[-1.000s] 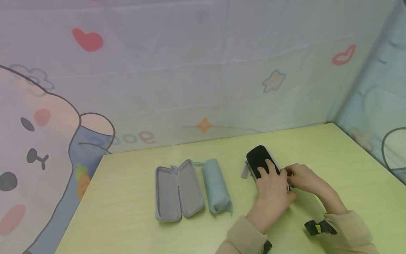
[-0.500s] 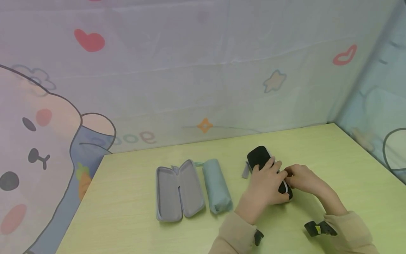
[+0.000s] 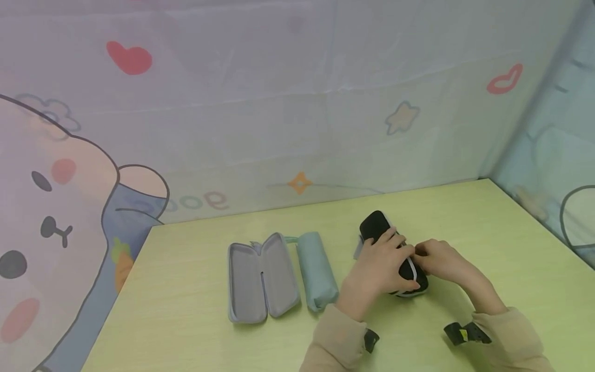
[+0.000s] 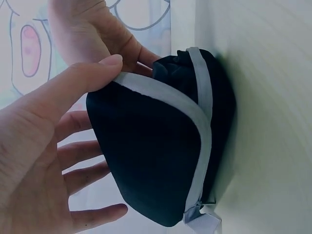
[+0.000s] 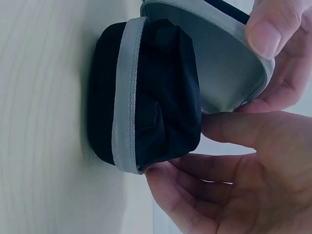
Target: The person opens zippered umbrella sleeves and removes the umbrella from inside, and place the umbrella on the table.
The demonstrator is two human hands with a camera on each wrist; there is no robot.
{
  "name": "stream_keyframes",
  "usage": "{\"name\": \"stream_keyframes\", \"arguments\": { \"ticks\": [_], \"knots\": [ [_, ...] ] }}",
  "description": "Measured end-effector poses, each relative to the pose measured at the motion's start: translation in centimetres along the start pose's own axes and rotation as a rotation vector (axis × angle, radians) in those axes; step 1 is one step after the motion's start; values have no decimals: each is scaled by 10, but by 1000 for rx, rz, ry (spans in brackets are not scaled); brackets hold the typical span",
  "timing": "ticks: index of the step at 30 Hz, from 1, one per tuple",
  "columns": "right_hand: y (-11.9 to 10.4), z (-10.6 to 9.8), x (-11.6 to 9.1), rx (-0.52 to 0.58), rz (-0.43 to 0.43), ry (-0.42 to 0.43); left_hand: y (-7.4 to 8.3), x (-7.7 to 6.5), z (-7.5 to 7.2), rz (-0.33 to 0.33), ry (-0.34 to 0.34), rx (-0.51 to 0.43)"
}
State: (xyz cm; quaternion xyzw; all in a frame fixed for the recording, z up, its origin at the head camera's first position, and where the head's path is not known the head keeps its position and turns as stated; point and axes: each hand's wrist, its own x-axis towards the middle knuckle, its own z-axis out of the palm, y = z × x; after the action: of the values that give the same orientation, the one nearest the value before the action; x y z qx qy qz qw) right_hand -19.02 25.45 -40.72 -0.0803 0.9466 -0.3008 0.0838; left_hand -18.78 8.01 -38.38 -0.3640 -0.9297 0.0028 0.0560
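On the right of the table lies a black zip case (image 3: 373,226) with a grey zipper band, its lid partly raised. My left hand (image 3: 381,264) holds the lid (image 4: 146,151), thumb over its rim and fingers along the outer side. The lid's grey lining (image 5: 222,73) shows in the right wrist view. Inside the base sits a folded black fabric bundle (image 5: 170,97); its exact kind is hard to tell. My right hand (image 3: 440,260) pinches this bundle's side between thumb and fingers. The left hand covers much of the case in the head view.
Left of the hands lies a light teal folded umbrella (image 3: 317,271) in its sleeve, with a loop. Beside it a grey zip case (image 3: 246,284) lies spread open. A printed cloth backdrop (image 3: 260,129) stands behind the table (image 3: 186,299).
My left hand has shifted left and lower, from lying over the case to holding its lid. The lid has tilted up toward the left. The right hand stays at the case's right side.
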Motion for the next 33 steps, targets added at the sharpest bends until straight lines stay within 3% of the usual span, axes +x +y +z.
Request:
{"name": "stream_keyframes", "arguments": {
  "ticks": [10, 21, 33],
  "knots": [
    [0, 1, 3, 27, -15, -14, -14, -4, 2, 75, 51, -15],
    [2, -2, -2, 14, -8, -19, -18, -14, 1, 133, 148, 59],
    [1, 0, 1, 10, 4, -17, -24, -23, 2, 124, 123, 80]
  ]
}}
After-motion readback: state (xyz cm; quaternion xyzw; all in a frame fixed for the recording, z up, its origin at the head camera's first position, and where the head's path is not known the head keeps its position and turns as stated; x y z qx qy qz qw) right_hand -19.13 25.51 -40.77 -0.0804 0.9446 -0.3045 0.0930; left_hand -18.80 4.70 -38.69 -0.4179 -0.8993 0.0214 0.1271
